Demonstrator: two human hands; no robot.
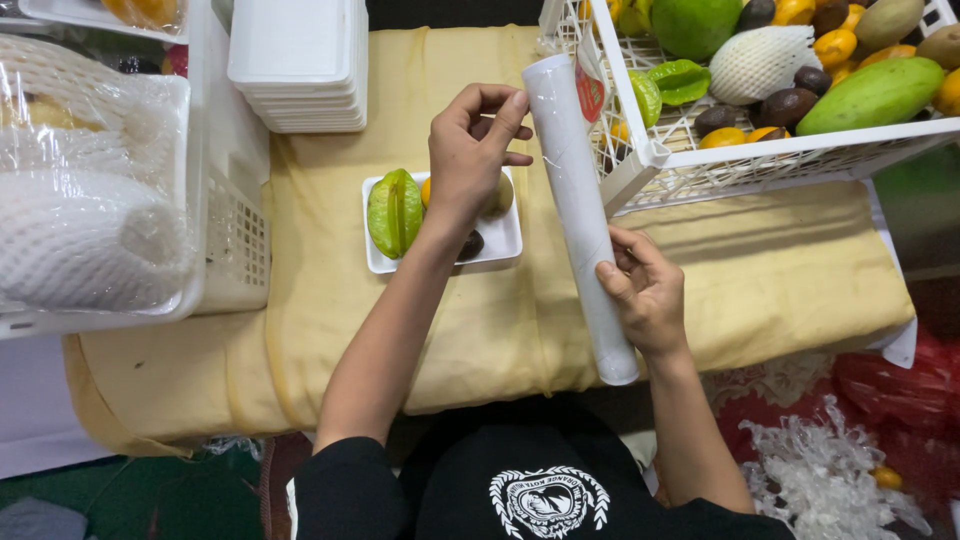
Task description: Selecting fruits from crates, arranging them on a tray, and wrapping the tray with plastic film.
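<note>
Roll of clear film (580,210): long axis runs near vertical in frame, slightly slanted, far end up beside the corner of the white basket (640,165), near end pointing down toward the person, lower right. It is held above the surface (760,270), which is draped in yellow cloth, between the small tray and the basket. Appearance: white, smooth, cylindrical, glossy wrap on the outside, a red mark near the top. Right hand (645,295) is closed around the lower part of the roll, fingers curled over it. Left hand (470,150) is up at the top part, thumb and fingertips pinched at the roll's edge; whether a film end is caught in the pinch cannot be told. Below the left hand sits one white foam tray (495,240) with one green star fruit (395,212), and at least three smaller fruits partly hidden by the hand and wrist. Counts: one roll, two hands, one loaded tray, one stack of empty white trays (300,65) at top left, one basket of mixed fruit at top right, one white crate (235,240) at left holding foam-netted fruit
</note>
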